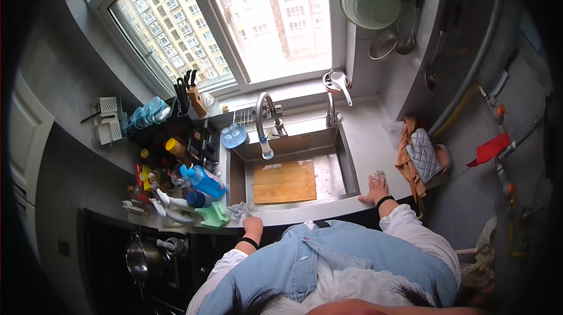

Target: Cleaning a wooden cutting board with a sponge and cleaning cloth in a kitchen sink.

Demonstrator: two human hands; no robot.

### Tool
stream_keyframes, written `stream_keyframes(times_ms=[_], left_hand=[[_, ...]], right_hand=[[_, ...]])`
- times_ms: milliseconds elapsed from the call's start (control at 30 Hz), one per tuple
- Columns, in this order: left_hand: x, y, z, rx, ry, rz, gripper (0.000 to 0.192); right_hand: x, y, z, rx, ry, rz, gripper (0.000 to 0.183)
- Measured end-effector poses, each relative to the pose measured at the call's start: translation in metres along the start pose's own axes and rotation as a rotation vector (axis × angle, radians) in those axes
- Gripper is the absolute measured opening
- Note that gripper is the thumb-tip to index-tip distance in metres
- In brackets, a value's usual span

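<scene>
My left hand (253,227) is at the counter's front edge, just below a crumpled grey cloth (239,211); its fingers are curled and whether they grip anything is unclear. On the counter right of the sink, my right hand (375,188) rests with fingers spread, a small greyish-green thing (378,173) at its fingertips. A wooden cutting board (285,182) lies flat in the stainless steel sink (343,156). The curved faucet (259,113) reaches over the sink's left part, and no water is seen running.
Left of the sink stand a blue bottle (206,181), a green plastic holder (213,215) and a blue tray (233,135) of glasses. A knife block (195,100) is near the window. A grey oven mitt (423,155) and an orange cloth (407,156) lie at the counter's right end.
</scene>
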State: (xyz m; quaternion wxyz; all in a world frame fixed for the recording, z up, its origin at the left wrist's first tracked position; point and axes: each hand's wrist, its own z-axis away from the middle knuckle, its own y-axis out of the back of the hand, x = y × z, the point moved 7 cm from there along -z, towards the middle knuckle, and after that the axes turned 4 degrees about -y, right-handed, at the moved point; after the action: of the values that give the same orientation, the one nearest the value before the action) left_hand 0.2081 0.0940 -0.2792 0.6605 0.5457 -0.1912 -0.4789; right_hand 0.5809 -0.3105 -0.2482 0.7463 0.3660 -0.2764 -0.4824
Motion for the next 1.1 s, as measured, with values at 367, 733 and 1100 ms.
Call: stream_keyframes(times_ms=[367, 733, 1100], left_hand=[[-0.023, -0.011, -0.006, -0.044, 0.003, 0.134, 0.019], [-0.047, 0.444, 0.144, 0.926, -0.394, 0.33, 0.05], [-0.055, 0.53, 0.301, 1.642, -0.575, 0.268, 0.061]], right_hand=[[-0.001, -0.03, 0.01, 0.045, 0.063, -0.089, 0.127], [0.0, -0.031, 0.013, 0.038, 0.063, -0.1, 0.125], [-0.016, -0.035, 0.006, -0.007, -0.009, -0.022, 0.127]])
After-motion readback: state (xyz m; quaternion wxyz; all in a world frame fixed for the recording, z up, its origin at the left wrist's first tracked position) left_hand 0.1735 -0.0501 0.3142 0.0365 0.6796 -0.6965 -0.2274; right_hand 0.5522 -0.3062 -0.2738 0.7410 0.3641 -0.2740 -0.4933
